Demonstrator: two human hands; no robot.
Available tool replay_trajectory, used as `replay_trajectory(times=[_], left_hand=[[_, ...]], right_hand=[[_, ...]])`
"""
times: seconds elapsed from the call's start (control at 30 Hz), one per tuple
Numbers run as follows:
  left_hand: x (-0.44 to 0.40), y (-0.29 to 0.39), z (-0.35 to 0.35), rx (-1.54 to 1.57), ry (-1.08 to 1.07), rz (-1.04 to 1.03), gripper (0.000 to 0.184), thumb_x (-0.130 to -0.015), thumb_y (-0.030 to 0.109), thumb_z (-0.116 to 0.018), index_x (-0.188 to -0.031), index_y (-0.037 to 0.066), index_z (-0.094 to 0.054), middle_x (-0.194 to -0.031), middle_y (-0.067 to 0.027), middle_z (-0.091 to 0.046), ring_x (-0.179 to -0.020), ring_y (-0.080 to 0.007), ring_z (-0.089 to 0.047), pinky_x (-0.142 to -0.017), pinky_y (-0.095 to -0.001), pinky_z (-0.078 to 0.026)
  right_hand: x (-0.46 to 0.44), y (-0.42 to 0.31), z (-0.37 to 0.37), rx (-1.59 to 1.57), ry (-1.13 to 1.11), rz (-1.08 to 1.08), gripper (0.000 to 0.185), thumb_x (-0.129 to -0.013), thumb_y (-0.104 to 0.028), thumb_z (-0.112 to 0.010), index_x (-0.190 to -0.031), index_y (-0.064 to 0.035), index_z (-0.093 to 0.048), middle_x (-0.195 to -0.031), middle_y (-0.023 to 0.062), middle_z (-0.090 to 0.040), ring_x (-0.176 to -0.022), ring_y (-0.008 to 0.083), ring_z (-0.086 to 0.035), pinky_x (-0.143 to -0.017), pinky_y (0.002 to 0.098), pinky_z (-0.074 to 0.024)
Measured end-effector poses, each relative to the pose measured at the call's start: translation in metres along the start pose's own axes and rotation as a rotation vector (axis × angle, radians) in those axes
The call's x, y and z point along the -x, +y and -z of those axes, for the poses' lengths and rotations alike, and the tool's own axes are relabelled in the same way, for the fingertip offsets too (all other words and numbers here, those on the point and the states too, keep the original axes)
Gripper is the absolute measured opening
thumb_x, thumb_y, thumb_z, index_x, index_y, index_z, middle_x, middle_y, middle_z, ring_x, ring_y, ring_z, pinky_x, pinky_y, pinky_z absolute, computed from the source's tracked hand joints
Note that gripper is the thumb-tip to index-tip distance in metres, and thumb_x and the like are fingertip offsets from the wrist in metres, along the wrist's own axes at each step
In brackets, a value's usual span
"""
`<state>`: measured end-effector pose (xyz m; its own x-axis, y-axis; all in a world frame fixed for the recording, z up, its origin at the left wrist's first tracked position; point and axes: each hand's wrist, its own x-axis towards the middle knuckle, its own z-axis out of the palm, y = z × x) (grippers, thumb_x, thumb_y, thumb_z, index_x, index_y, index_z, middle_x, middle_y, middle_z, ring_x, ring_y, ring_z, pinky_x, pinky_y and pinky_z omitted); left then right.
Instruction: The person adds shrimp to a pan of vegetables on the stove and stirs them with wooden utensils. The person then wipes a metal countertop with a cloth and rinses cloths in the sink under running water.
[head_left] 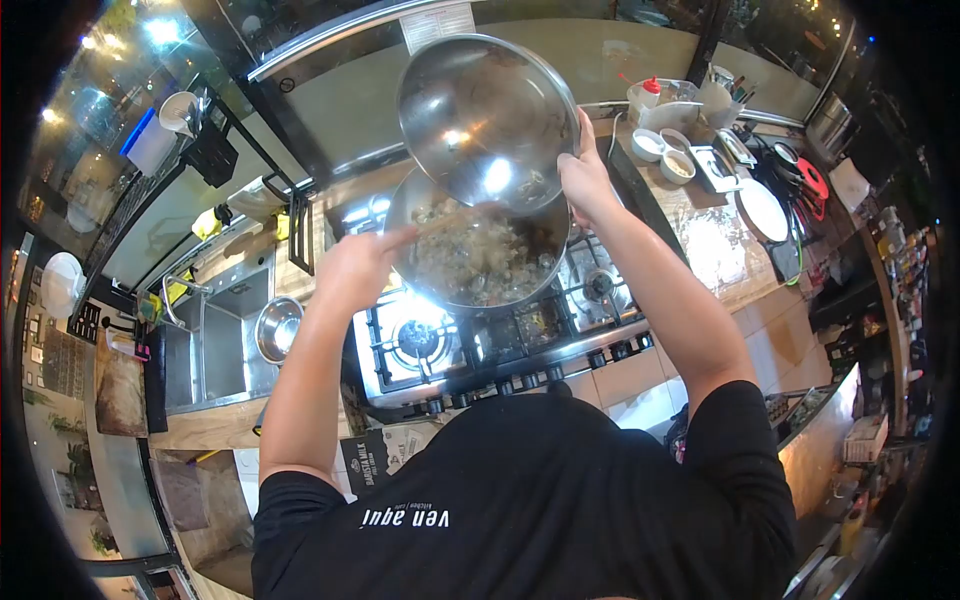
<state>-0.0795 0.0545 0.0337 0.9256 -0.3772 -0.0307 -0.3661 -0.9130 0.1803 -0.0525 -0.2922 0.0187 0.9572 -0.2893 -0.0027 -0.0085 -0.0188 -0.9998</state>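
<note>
A large metal bowl [480,120] is tilted over a wide pan [410,275] on the stove. My right hand [587,175] grips the bowl's right rim. Pale, chunky food [480,258] lies in the pan, and a few bits cling inside the bowl's lower edge. At the pan's left side, my left hand [360,268] is closed around the handle of a wooden utensil [445,222] that reaches across between bowl and pan. The utensil's far end is blurred.
The gas stove [420,340] has bare burners in front. A sink [225,335] and a small metal bowl [280,328] are at the left. On the right counter are small white bowls [677,167], a white plate [762,210] and a red-capped bottle [650,92].
</note>
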Motion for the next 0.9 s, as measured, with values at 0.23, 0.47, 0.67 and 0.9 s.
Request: replay_trajectory(times=[0.23, 0.47, 0.67, 0.9], left_hand=[[-0.054, 0.000, 0.043, 0.323, 0.514, -0.068, 0.040, -0.103, 0.018, -0.060, -0.139, 0.029, -0.070, -0.126, -0.0167, -0.074, -0.113, -0.0369, -0.071, -0.097, -0.0443, -0.056], [-0.102, 0.026, 0.019, 0.457, 0.255, -0.159, 0.039, -0.100, 0.020, -0.060, -0.137, 0.027, -0.072, -0.115, -0.0161, -0.078, -0.111, -0.0363, -0.072, -0.096, -0.0451, -0.057], [-0.044, 0.021, 0.034, -0.158, -0.052, -0.274, 0.042, -0.095, 0.013, -0.068, -0.133, 0.029, -0.076, -0.104, -0.0149, -0.074, -0.102, -0.0356, -0.070, -0.090, -0.0437, -0.056], [-0.069, 0.021, 0.045, 0.194, 0.183, -0.208, 0.041, -0.095, 0.013, -0.067, -0.133, 0.025, -0.075, -0.111, -0.0156, -0.076, -0.105, -0.0373, -0.071, -0.093, -0.0446, -0.056]], right_hand=[[-0.006, 0.013, -0.004, -0.085, 0.033, 0.038, 0.094, -0.088, 0.003, -0.048, -0.171, -0.0306, -0.020, -0.145, 0.0148, -0.056, -0.082, 0.0128, -0.056, -0.061, 0.0283, -0.0448], [0.017, -0.009, -0.008, -0.206, -0.110, -0.230, 0.099, -0.081, 0.009, -0.047, -0.169, -0.0306, -0.021, -0.150, 0.0143, -0.049, -0.132, 0.0297, -0.049, -0.104, 0.0418, -0.0429], [-0.005, 0.028, 0.021, -0.347, -0.123, -0.126, 0.096, -0.082, 0.011, -0.044, -0.167, -0.0305, -0.028, -0.139, 0.0116, -0.057, -0.118, 0.0249, -0.057, -0.092, 0.0349, -0.0477], [-0.005, 0.033, 0.012, -0.167, -0.067, 0.002, 0.090, -0.088, 0.009, -0.045, -0.168, -0.0295, -0.027, -0.129, 0.0110, -0.061, -0.092, 0.0153, -0.055, -0.069, 0.0321, -0.0460]])
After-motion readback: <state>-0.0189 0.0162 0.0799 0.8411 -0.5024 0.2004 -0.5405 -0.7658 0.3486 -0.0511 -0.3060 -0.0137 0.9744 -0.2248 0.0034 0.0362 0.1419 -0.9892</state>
